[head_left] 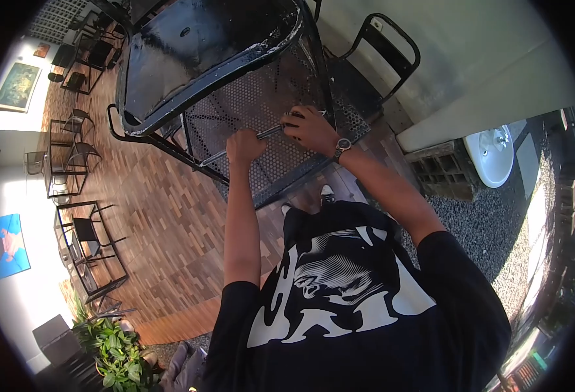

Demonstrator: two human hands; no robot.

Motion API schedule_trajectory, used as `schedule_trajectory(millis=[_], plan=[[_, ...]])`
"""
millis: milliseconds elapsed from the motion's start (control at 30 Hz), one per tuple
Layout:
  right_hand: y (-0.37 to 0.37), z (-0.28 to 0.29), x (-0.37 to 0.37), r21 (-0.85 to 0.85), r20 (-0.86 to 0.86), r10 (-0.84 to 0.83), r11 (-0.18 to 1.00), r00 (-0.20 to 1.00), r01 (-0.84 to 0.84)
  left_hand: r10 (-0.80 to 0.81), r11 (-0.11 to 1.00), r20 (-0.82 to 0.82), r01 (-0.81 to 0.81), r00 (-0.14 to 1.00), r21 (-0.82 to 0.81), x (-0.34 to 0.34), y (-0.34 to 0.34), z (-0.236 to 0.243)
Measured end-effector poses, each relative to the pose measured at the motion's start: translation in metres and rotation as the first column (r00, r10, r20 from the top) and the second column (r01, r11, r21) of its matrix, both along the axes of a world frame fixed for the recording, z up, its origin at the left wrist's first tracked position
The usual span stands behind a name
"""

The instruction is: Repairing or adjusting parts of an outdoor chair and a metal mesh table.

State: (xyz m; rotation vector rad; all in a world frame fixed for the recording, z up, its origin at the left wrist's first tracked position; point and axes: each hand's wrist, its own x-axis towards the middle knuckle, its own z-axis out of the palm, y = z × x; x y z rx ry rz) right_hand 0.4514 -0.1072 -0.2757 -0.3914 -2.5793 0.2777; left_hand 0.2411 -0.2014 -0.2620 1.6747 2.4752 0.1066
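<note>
My left hand [243,145] grips a thin metal bar [271,132] that crosses a black perforated metal surface [271,173]. To the right of it, my right hand [307,130], with a watch on the wrist, has its fingers curled round the same bar. Just beyond both hands, a worn black metal seat or top [189,59] with a central hole and scuffed rim sits on a tubular frame above the perforated surface.
A black chair [385,55] stands by the wall at upper right; a white sink [487,160] on blocks is at right, above gravel [477,222]. Tables and chairs [91,242] line the left side of the wooden floor [156,196]. Plants [120,349] are at lower left.
</note>
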Motion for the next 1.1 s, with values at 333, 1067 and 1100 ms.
schedule_trajectory(millis=[333, 1067, 1100], plan=[[0.013, 0.003, 0.009, -0.024, 0.060, 0.059, 0.998, 0.996, -0.058, -0.017, 0.999, 0.004, 0.017, 1.000, -0.032, -0.003, 0.000, 0.000], [0.001, 0.018, -0.024, -0.254, 0.185, -0.309, 0.902, 0.933, 0.349, -0.045, 0.999, 0.038, 0.044, 0.998, 0.013, 0.002, 0.000, 0.002], [-0.001, 0.017, -0.021, -0.235, 0.203, -0.304, 0.908, 0.931, 0.347, -0.051, 0.999, 0.041, 0.051, 0.998, 0.014, 0.003, -0.001, 0.002]])
